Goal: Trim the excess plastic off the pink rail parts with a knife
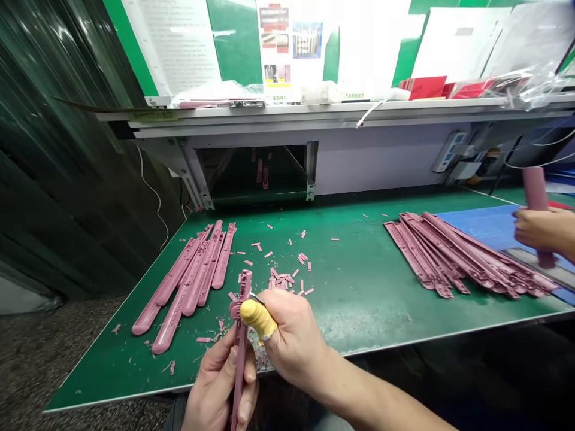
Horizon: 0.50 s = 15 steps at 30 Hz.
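My left hand (222, 389) is closed around a long pink plastic strip (241, 344), held upright near the table's front edge. My right hand (290, 335) is closed on a small blade (257, 297). Its thumb wears a yellow finger cot (257, 317), and the blade touches the strip near its upper end. A pile of similar pink strips (191, 278) lies to the left on the green mat (359, 287). Small pink trimmings (283, 278) are scattered just beyond my hands.
A larger heap of pink strips (453, 254) lies at the right, partly on a blue sheet (485, 224). Another person's hand (543, 230) at the far right holds a pink piece. A shelf (314, 111) with papers and bags runs along the back.
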Available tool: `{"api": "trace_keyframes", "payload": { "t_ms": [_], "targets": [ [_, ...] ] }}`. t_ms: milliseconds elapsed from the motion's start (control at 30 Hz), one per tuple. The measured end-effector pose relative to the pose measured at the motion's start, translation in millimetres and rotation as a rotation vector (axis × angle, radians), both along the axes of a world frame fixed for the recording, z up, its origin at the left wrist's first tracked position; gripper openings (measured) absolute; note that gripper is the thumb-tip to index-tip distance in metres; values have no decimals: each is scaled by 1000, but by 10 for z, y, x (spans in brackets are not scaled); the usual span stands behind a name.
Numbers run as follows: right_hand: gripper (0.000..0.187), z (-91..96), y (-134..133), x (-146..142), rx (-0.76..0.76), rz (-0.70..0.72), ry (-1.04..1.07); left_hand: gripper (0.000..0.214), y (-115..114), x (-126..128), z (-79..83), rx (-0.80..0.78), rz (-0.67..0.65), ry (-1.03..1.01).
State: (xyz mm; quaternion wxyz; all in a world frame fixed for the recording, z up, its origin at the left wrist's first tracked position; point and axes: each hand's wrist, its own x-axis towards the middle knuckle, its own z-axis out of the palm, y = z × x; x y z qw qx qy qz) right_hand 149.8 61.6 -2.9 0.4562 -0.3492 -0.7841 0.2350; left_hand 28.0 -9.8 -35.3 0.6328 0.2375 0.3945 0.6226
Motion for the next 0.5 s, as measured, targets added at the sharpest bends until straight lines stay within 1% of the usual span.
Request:
{"api": "trace_keyframes", "payload": {
  "t_ms": [100,233,333,400,433,500],
  "targets": [
    [46,6,-17,33,57,-9,-100,31,-6,-15,-7,-5,5,20],
    [47,20,0,63,128,-138,-200,30,-24,-21,18,-42,21,49],
    [47,7,31,84,192,-168,-268,29,-33,-11,39,-52,32,99],
    [44,7,40,122,198,-151,-321,30,-21,-18,71,-52,39,128],
    [40,15,35,154,175,-119,-341,33,-7,-32,99,-57,50,139],
    [23,47,-6,241,82,-10,-337,38,40,-91,183,-78,82,147]
  ]
}}
